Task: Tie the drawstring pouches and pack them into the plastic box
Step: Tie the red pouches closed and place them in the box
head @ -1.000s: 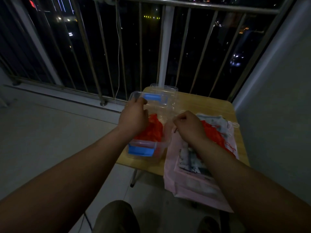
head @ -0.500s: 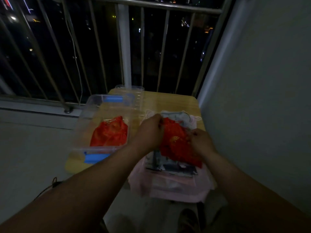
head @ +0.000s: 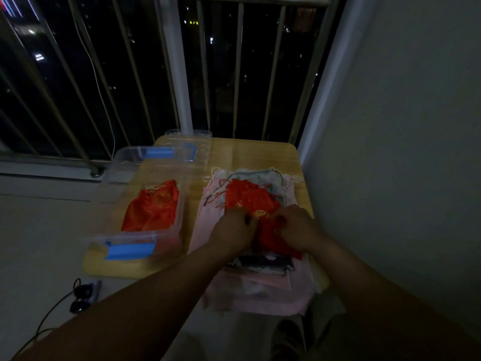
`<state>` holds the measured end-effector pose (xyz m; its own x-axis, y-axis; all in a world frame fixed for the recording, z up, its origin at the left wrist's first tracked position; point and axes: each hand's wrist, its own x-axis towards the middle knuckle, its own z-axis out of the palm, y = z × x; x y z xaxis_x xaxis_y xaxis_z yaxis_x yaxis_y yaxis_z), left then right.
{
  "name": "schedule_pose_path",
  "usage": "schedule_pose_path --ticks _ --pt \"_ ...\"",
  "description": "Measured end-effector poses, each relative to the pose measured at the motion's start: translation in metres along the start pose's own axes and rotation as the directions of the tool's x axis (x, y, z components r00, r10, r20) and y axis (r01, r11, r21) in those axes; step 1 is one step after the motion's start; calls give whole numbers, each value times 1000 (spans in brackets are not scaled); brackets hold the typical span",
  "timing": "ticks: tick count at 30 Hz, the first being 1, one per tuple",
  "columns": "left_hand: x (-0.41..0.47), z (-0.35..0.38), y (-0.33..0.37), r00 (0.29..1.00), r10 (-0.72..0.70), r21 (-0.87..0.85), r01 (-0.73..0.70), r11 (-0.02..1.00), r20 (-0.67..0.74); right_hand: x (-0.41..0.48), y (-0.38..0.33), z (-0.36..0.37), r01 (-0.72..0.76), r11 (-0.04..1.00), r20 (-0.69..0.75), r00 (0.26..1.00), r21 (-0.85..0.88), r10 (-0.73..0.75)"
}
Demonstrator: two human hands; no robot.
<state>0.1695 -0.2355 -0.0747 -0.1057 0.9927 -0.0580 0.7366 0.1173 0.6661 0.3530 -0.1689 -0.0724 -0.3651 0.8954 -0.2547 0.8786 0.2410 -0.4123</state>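
A clear plastic box (head: 117,178) with blue latches stands on the left of the small wooden table (head: 250,155). Inside it lies a red pouch (head: 152,208). To its right a stack of pink and patterned pouches (head: 260,290) carries a red drawstring pouch (head: 247,198) with gold print on top. My left hand (head: 231,230) and my right hand (head: 299,226) both grip the near end of that red pouch, fingers curled into the fabric. Loose red cords trail off the pouch's far left.
The box's clear lid (head: 192,144) lies behind the box. A metal railing (head: 177,74) runs behind the table and a grey wall (head: 390,152) stands close on the right. Sunglasses and a cable (head: 78,298) lie on the floor at the left.
My left hand left the plastic box and came across to the stack. Both hands now hold the red pouch nearer to me. The view has swung right.
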Motion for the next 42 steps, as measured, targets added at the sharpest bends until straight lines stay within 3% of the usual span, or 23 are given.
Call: schedule_pose_path --ticks 3,10,14,20,22,25,28,30,34,42 --pt "-7 -2 -2 999 13 -38 -11 999 45 -8 -2 -2 20 999 -57 998 -50 -22" --pt "-28 -16 10 993 107 -173 -96 980 54 -31 -21 -26 39 997 -195 980 67 -25" --pt "-39 -26 27 981 74 -515 31 857 182 -42 -27 -32 26 991 -229 973 130 4" --pt "-43 -26 34 994 8 -636 66 769 113 -51 -39 -40 111 916 -224 974 385 -24" --pt "-41 -28 33 997 -44 -693 74 717 61 -59 -44 -42 96 798 -146 989 595 -10" --pt "-40 -38 29 998 -70 -727 50 685 3 -67 -49 -38 35 528 -33 999 849 -12" --pt "-46 -45 25 999 -47 -720 42 693 13 -72 -60 -30 -24 242 32 999 970 -28" --pt "-53 -48 23 1000 -22 -693 22 721 9 -73 -71 -28 -32 135 28 999 990 28" --pt "-65 -55 21 1000 19 -621 -23 784 -12 -78 -87 -24 4 94 -18 989 996 147" --pt "-77 -75 23 998 10 -507 -36 861 -54 -100 -88 -32 20 -3 -19 984 1000 179"
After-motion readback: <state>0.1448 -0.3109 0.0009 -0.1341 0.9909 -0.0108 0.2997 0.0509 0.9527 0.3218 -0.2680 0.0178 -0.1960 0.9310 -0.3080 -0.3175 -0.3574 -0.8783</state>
